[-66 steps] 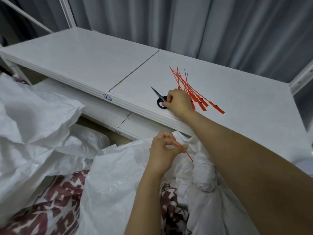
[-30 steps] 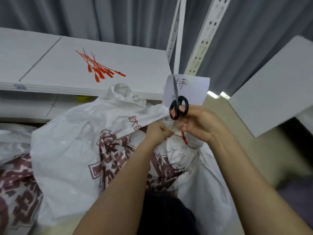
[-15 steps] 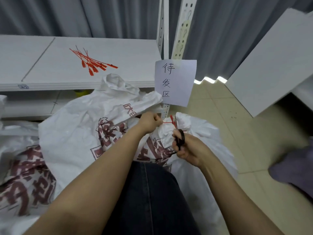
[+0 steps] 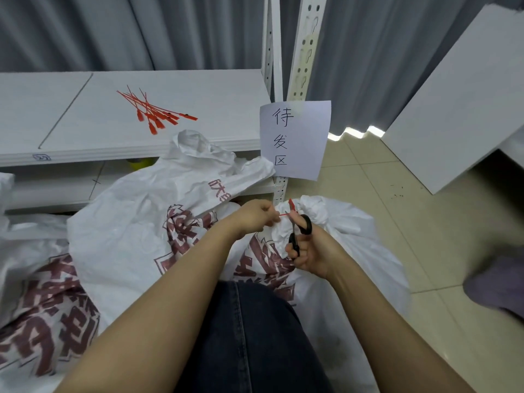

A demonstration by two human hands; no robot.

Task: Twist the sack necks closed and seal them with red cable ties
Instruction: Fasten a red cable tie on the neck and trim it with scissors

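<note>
Fingers (image 4: 269, 217) of the left hand (image 4: 255, 218) pinch the tail of the thin red plastic cable tie (image 4: 292, 207) cinched round the bunched neck of the large white woven sack with maroon print (image 4: 363, 236), centre frame. Upper left, the flat white shelf board (image 4: 212, 109) carries a loose bundle of spare red cable ties (image 4: 153, 113). Fingers of the right hand (image 4: 317, 252) are curled through the small black-handled scissors (image 4: 301, 229), blades at that tail.
</note>
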